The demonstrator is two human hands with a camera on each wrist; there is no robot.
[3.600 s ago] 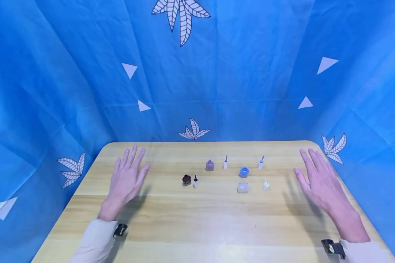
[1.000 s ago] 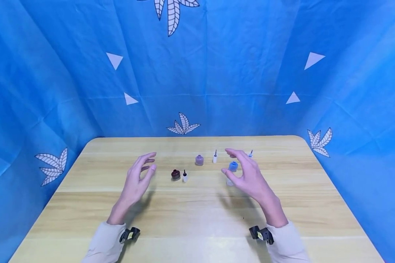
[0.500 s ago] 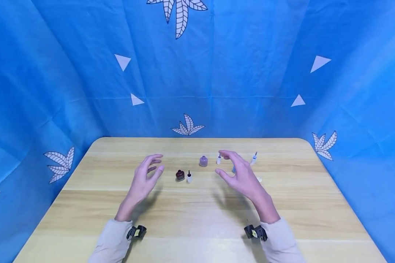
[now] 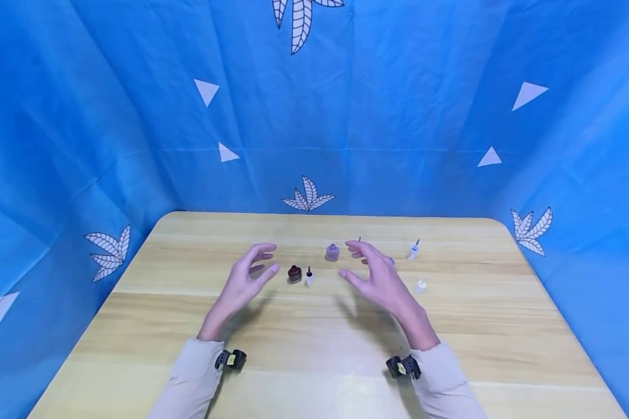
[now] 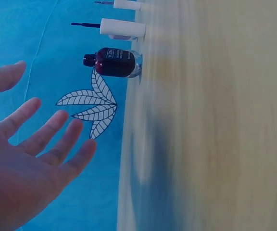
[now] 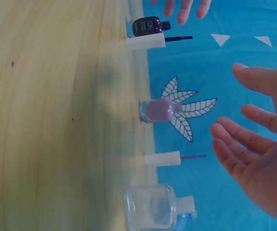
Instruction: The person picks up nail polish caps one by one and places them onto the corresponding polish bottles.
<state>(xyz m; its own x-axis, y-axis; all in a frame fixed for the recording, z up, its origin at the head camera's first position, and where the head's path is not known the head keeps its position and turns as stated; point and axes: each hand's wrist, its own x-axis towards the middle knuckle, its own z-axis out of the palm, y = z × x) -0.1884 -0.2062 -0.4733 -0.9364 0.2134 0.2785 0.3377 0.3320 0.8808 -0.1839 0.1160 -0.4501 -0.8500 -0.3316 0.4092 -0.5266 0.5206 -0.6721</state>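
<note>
My left hand [image 4: 245, 280] hovers over the table just left of a dark red nail polish bottle [image 4: 294, 274], its fingers loosely curved and holding nothing. Beside that bottle a white brush cap [image 4: 309, 277] stands with its dark brush pointing up. My right hand [image 4: 380, 282], also holding nothing, is raised to the right of a purple nail polish bottle [image 4: 332, 252]. It hides most of the blue bottle and the clear bottle in the head view. The right wrist view shows the clear bottle [image 6: 150, 208] and the purple-brush cap [image 6: 163, 159], both upright.
Right of the right hand, a white cap with a blue brush [image 4: 413, 251] stands farther back and another white cap [image 4: 421, 286] nearer. All stand on a pale wooden table [image 4: 314, 343]. A blue patterned cloth [image 4: 409, 105] hangs behind and at both sides.
Both hands have come inward from the table's sides, their fingers going from outstretched to loosely curved. Lately the left hand has edged nearer the dark red bottle. The bottles and caps stay put.
</note>
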